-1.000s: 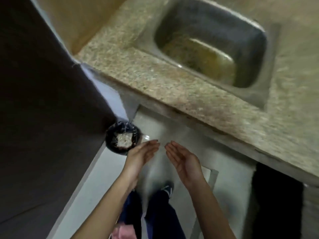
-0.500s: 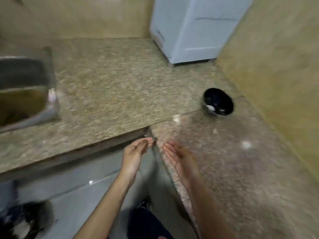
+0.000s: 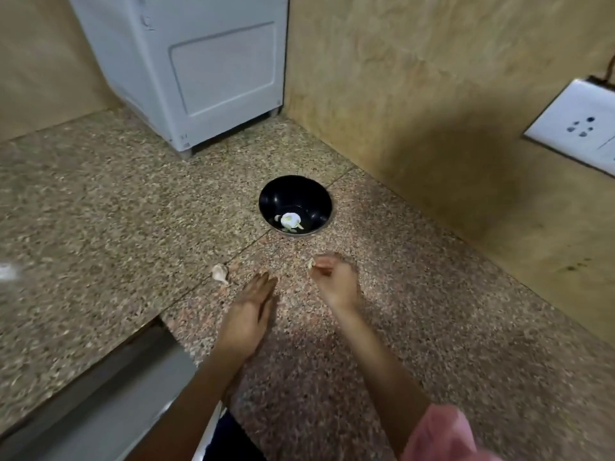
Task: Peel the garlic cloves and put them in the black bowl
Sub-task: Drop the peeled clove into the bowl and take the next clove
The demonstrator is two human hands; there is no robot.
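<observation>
The black bowl (image 3: 295,203) stands on the speckled granite counter (image 3: 100,227) near the wall corner, with a peeled white garlic clove (image 3: 290,220) in its bottom. An unpeeled garlic clove (image 3: 220,273) lies on the counter left of my hands. My left hand (image 3: 249,314) hovers flat over the counter, fingers straight and holding nothing. My right hand (image 3: 334,281) is closed, its fingertips pinching a small garlic clove (image 3: 310,263) just in front of the bowl.
A white appliance (image 3: 199,68) stands at the back in the corner. Tan walls close in the counter at the back and right, with a white wall socket (image 3: 579,124) on the right one. The counter's front edge runs at lower left.
The view swung from the floor and sink to the counter corner. My hands moved over the counter toward the bowl, and my right hand closed on a garlic clove.
</observation>
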